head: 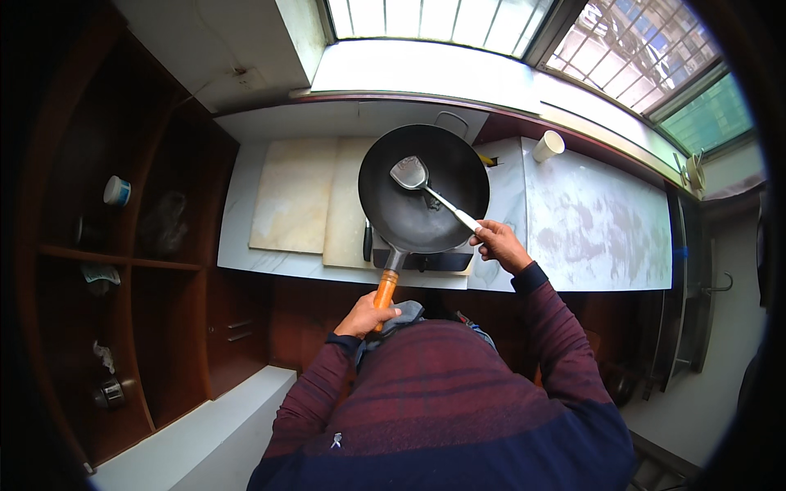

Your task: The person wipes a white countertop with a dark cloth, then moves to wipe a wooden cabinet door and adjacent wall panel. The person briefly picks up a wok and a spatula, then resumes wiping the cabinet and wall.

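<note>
My left hand grips the wooden handle of a dark wok. A grey-blue cloth shows beside that hand, against my body; whether the hand holds it too I cannot tell. The wok rests over a portable stove, most of which it hides. Between the fingers of my right hand is the white handle of a metal wok spatula. Its blade lies over the inside of the wok, tilted toward the far left. Small dark marks or a reflection show under the spatula's shaft.
Left of the wok lie two pale boards and a black handle, perhaps a knife's. A paper cup stands on the marbled countertop at right. Wooden shelves rise at left; a barred window is behind.
</note>
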### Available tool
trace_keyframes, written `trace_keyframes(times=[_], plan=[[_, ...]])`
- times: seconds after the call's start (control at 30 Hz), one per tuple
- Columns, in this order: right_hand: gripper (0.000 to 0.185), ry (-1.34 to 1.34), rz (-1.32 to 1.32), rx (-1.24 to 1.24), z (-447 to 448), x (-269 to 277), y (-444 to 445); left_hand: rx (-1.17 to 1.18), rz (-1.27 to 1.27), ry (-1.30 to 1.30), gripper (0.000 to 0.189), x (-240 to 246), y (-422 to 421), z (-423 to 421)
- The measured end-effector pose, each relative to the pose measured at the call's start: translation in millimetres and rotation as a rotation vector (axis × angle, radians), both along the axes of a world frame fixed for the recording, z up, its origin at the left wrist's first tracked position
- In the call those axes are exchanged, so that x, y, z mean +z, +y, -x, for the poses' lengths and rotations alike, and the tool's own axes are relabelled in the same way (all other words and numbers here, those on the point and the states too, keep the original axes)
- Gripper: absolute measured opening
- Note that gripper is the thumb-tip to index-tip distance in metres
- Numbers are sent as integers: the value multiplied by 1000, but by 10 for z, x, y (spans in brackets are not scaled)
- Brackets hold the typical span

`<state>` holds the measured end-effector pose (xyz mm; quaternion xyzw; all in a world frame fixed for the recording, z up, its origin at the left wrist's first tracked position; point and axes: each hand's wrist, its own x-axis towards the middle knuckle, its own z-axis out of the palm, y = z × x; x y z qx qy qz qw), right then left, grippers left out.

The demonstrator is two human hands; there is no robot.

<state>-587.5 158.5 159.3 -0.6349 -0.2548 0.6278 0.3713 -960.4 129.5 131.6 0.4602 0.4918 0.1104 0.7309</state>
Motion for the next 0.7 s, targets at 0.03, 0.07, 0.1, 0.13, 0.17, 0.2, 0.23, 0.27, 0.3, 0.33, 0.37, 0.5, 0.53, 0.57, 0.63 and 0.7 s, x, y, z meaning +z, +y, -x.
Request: trace_keyframes(times=[0.03,0.07,0.1,0.13,0.17,0.2,0.23,0.27,0.3,0.33,0.37,0.5,0.53,0.57,0.63,0.7], plan=[[37,-52,-37,27,-18,16,-10,2,10,5,34,-16,-6,0],[38,-95,-73,56,-46,43,-17,5,7,9,34,-33,-12,2],[38,-144,-101,74,-74,89,-15,8,-18,5,34,-49,-17,6],[41,-253,-132,122,-125,167,-20,12,-6,4,35,-64,-29,14],[43,-350,-127,164,-187,268,-5,11,-6,7,35,-81,-40,21],[44,-436,-179,215,-245,387,-22,8,-25,10,36,-101,-53,26],[45,-542,-177,241,-313,531,-52,-3,-63,15,36,-122,-67,31],[44,-598,-160,276,-387,686,-68,-5,-62,21,36,-146,-78,35],[43,-658,-166,343,-467,850,-83,-11,-80,31,37,-172,-92,38],[43,-716,-183,376,-515,995,-98,-19,-124,43,37,-198,-104,44],[42,-742,-204,391,-554,1127,-111,-6,-90,38,37,-224,-117,48],[42,-824,-101,462,-649,1445,-139,12,-70,29,36,-316,-156,67],[42,-825,-89,477,-665,1454,-146,10,-89,33,36,-335,-163,69],[43,-828,-67,478,-677,1436,-155,15,-78,17,35,-352,-171,71],[44,-772,-37,448,-686,1315,-183,18,-108,3,34,-381,-186,72],[44,-712,-1,385,-681,1127,-227,17,-98,18,33,-400,-197,75]])
